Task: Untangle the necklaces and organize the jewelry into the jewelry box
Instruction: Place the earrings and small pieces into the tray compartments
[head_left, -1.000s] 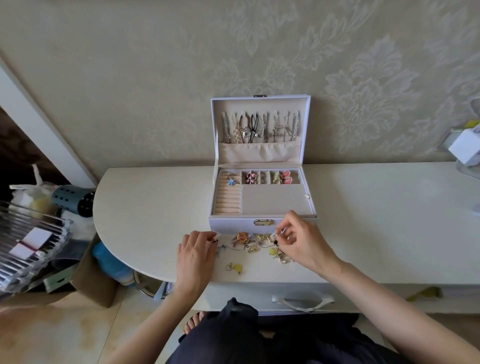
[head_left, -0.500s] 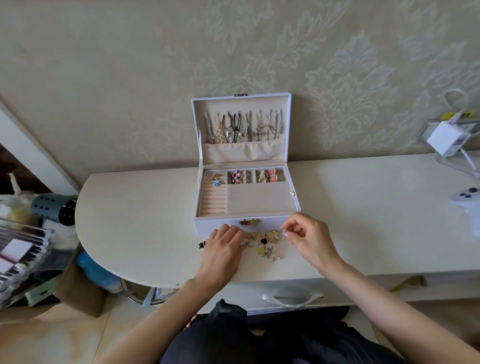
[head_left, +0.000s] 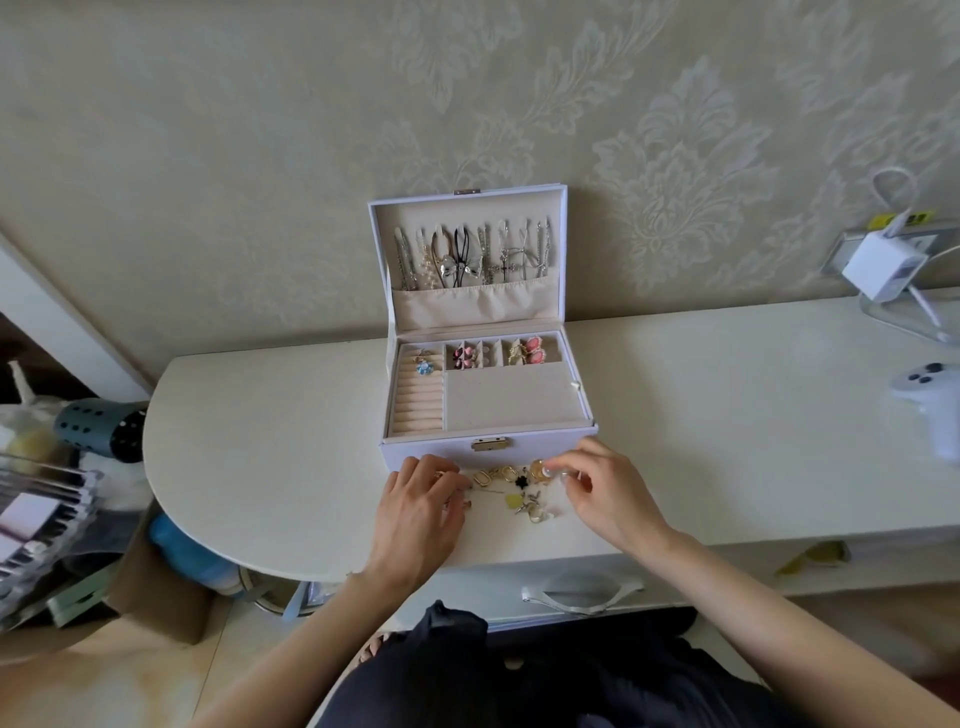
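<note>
On the white table (head_left: 260, 441) my jewelry box (head_left: 488, 453) stands open: necklaces (head_left: 467, 254) in its lid, earrings (head_left: 524, 351) in rear compartments. Before it lies loose jewelry (head_left: 506, 480); my right hand (head_left: 602, 493) pinches a gold piece (head_left: 540, 469), my left hand (head_left: 421, 501) lies bent-fingered on the pile, grip unclear

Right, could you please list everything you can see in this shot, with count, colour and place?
jewelry box: one, white, open, on the table against the wall.
necklaces: several, silver, pearl and black, hanging in the lid.
blue flower piece: one, blue, back-left compartment.
pink pieces: a few, pink, back compartments.
loose jewelry: a small pile, gold, black, yellow, on the table before the box.
table: one, white.
charger: one, white, far right by the wall.
controller: one, white, right table edge.
left hand: rests on the pile's left end.
right hand: pinches a piece at the pile's right end.
</note>
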